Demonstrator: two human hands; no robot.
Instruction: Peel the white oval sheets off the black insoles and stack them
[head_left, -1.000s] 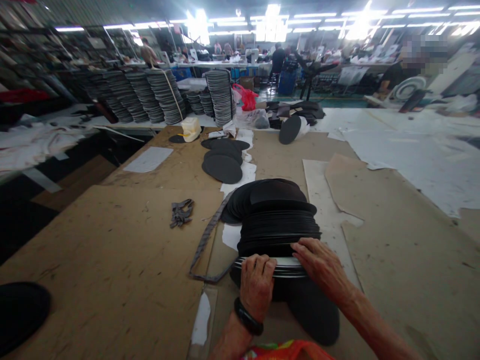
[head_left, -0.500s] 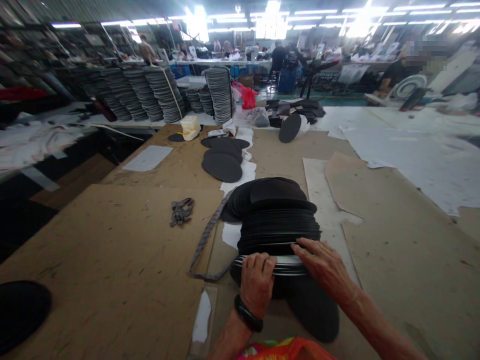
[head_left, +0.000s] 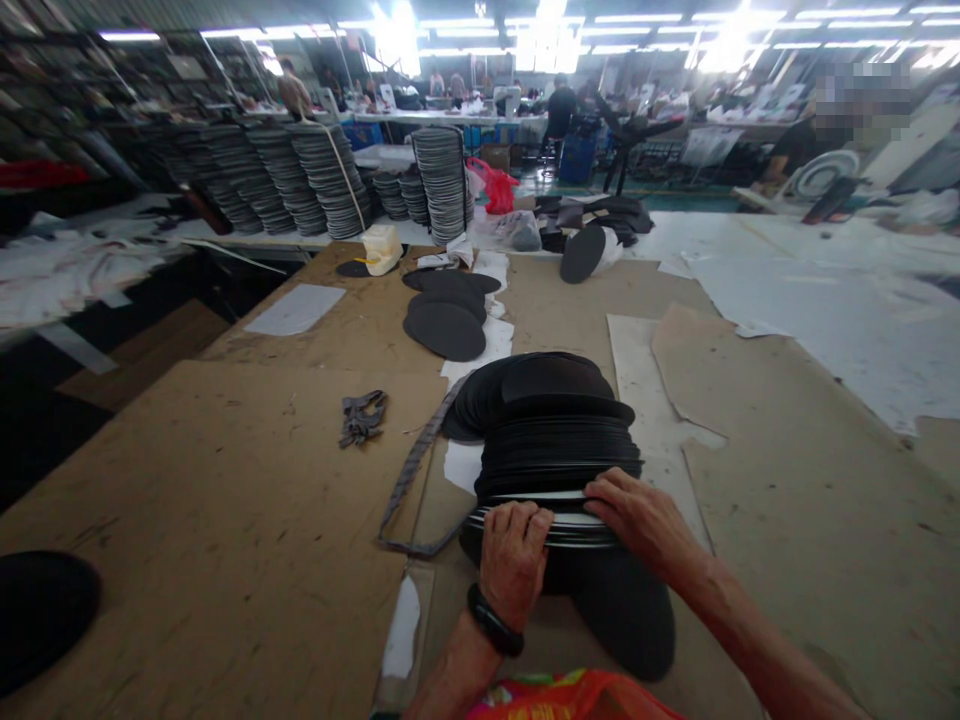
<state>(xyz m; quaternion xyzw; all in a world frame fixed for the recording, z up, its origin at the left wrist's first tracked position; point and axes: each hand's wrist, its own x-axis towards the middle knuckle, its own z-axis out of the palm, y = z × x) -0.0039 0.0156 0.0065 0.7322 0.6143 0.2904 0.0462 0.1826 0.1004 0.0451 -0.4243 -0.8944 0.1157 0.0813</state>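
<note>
A long row of black oval panels [head_left: 559,440] leans in a fanned stack on the table in front of me. My left hand [head_left: 515,560], with a black band at the wrist, curls its fingers over the near panels' top edges. My right hand [head_left: 637,515] pinches the edge of a panel at the stack's right side, its fingertips in a gap. Pale edges show between the near panels. Below my hands, a loose dark oval panel [head_left: 630,610] lies flat. A grey fabric strip [head_left: 411,485] loops out from the stack's left side.
Brown board [head_left: 247,500] covers the table. Several dark ovals [head_left: 444,328] lie farther back, near a cream container [head_left: 382,250]. A crumpled grey strip [head_left: 363,418] and a black oval [head_left: 45,620] are on the left. Tall stacks [head_left: 439,185] stand behind; people work beyond.
The right fingers have shifted slightly left and up, and a gap with a pale edge has widened between panels. My left hand stays on the near panels.
</note>
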